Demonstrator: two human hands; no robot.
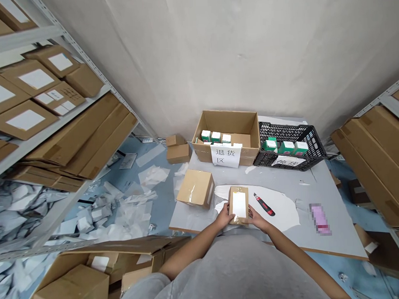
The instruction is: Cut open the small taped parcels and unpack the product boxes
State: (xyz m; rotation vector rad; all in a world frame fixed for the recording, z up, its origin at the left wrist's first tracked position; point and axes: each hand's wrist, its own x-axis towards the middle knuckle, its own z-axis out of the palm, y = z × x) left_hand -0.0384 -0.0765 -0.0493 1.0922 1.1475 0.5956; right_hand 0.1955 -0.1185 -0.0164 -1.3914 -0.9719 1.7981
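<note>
My left hand and my right hand grip the lower sides of a small cardboard box with a white label on top. It stands on a white sheet on a grey table. A red-and-black utility knife lies just right of my right hand. Left of my left hand sits a taped cardboard box. A pink blurred item lies further right.
At the table's far end are an open carton of green-and-white boxes and a black plastic crate holding similar ones, both with Chinese paper signs. Metal shelves stacked with cartons stand left; white wrappers litter the blue floor.
</note>
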